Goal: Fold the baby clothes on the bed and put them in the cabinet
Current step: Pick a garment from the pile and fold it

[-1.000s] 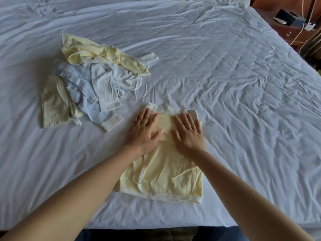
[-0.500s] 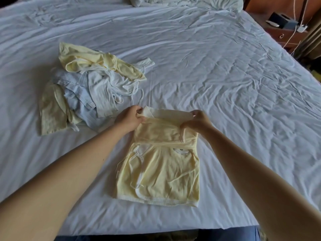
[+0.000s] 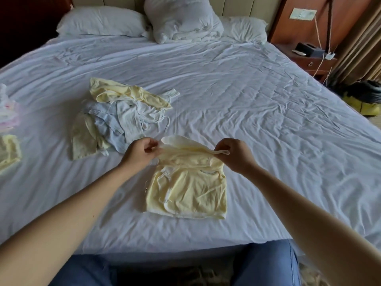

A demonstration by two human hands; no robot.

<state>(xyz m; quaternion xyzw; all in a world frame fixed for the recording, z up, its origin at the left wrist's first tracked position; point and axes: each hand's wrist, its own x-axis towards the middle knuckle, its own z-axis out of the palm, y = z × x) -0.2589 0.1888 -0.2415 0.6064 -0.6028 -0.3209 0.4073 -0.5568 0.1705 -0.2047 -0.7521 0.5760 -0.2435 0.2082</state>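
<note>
The left hand (image 3: pixel 140 150) and right hand (image 3: pixel 233 153) each have a pinching grip on a far corner of the yellow garment (image 3: pixel 186 193), whose body lies flat on the bed (image 3: pixel 268 120) toward six o'clock from them.

Soft matt yellow cloth garment (image 3: pixel 186 195) on creased white cotton sheet (image 3: pixel 247 112).

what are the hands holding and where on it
Both hold the yellow baby garment: left hand and right hand each pinch a far corner.
</note>
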